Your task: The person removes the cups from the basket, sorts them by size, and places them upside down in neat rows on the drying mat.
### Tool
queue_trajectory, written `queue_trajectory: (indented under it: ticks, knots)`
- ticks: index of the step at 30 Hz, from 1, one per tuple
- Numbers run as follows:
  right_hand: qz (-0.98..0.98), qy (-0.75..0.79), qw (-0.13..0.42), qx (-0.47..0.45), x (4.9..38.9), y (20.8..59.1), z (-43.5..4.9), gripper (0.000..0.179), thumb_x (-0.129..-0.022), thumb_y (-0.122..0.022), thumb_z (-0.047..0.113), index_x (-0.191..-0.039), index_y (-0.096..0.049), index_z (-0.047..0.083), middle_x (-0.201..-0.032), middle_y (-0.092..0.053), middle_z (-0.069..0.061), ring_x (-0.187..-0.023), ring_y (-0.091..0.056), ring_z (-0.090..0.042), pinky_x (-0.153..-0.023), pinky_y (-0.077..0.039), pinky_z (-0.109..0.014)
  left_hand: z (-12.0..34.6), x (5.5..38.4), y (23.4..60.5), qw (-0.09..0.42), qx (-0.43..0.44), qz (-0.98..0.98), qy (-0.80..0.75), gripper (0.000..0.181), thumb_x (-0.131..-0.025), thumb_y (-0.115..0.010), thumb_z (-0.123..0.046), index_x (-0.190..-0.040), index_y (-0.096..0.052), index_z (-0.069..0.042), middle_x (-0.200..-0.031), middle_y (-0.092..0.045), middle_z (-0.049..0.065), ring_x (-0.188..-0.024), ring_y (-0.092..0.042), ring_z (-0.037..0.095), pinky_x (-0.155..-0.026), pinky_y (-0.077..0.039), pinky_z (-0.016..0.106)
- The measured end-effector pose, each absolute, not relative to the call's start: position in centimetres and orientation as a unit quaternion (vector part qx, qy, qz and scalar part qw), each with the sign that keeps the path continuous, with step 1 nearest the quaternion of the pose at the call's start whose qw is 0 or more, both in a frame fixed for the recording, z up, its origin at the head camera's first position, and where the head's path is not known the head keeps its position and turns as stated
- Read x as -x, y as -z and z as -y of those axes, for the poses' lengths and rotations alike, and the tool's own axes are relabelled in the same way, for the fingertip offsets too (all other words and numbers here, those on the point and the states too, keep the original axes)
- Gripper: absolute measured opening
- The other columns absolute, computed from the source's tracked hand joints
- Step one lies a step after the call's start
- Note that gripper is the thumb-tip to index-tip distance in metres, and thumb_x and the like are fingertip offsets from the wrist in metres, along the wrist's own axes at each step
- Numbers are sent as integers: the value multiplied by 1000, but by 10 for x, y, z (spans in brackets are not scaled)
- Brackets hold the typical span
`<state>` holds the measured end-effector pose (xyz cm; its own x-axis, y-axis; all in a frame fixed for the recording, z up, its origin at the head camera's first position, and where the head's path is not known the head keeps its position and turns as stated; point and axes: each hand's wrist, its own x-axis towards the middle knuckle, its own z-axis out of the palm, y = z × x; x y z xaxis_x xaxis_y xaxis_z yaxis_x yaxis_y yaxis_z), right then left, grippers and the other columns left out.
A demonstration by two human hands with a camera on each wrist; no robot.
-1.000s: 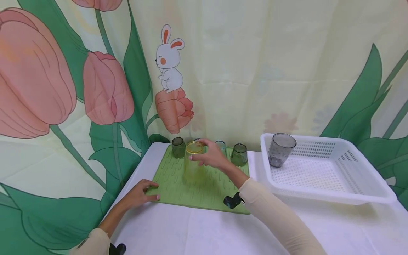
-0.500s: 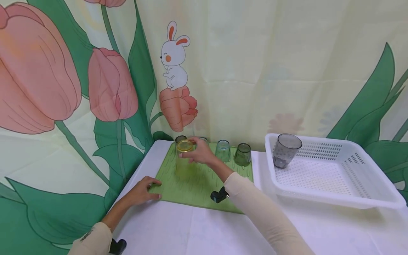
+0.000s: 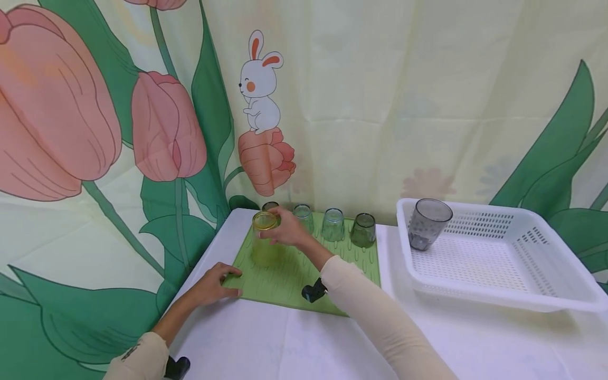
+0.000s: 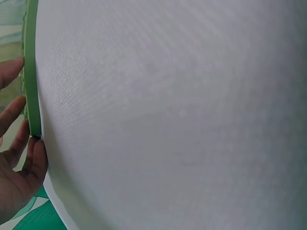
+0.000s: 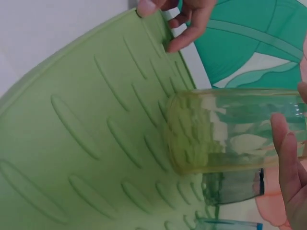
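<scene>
My right hand point(image 3: 283, 228) grips a tall yellow glass point(image 3: 267, 248) near its upper end, thumb and fingers on either side. The glass is upside down, its wide rim low over the left part of the green drying mat point(image 3: 290, 287), as the right wrist view point(image 5: 235, 129) shows too. My left hand point(image 3: 212, 285) rests at the mat's front left corner, thumb on the front edge and fingers on the left edge. Along the mat's back stand upturned small glasses: a dark green one point(image 3: 363, 230), a pale teal one point(image 3: 333, 225), a clear bluish one point(image 3: 303, 216) and a dark one point(image 3: 270, 205) mostly hidden.
A white perforated basket point(image 3: 475, 295) stands to the right on the white tablecloth point(image 3: 237, 348). One grey tumbler point(image 3: 429, 224) leans in its left back corner. A printed curtain point(image 3: 347, 105) with tulips and a rabbit hangs behind and to the left.
My right hand has moved left with the yellow glass, uncovering the small bluish glass and overlapping the dark one at the back left. My left hand stays at the mat's corner.
</scene>
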<state>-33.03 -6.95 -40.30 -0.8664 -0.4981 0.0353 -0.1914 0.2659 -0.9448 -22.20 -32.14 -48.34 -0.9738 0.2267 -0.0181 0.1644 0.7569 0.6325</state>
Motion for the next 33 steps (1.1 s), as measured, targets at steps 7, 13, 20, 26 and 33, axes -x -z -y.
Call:
queue_trajectory:
  ticks: [7,13,20,26,33]
  knots:
    - [-781,567,141,221,328,408,74,73,-81,-85,23,-144,-48,12,-136,-53,-12,-85,-71,-46,-66,-57,-30,321,225,485,42,-122,-935,-331,45,-80,-84,-21,-119,-69,-3,-119,-58,16,-110,-55,29,-90,-48,43]
    - [-778,568,147,227,329,407,72,73,-82,-84,22,-145,-47,13,-136,-52,-12,-85,-72,-45,-67,-58,-30,319,226,485,46,-114,-936,-329,46,-79,-84,-22,-119,-69,-5,-121,-57,17,-109,-55,28,-90,-48,42]
    - [-785,552,155,236,330,405,68,77,-83,-83,21,-148,-43,12,-141,-49,-14,-90,-71,-46,-70,-58,-31,318,226,485,51,-108,-936,-330,46,-79,-84,-22,-119,-69,-5,-120,-56,17,-109,-55,29,-90,-48,43]
    - [-781,559,149,235,330,404,61,78,-83,-84,21,-148,-43,11,-144,-48,-16,-86,-73,-42,-73,-60,-32,318,227,487,49,-104,-938,-327,45,-80,-84,-22,-119,-69,-6,-120,-57,16,-109,-55,28,-90,-48,41]
    - [-781,560,137,241,330,408,47,74,-85,-81,21,-147,-43,8,-145,-50,-15,-85,-73,-38,-80,-60,-39,321,224,485,47,-106,-938,-328,46,-79,-84,-21,-118,-68,-4,-119,-57,17,-106,-55,29,-87,-47,41]
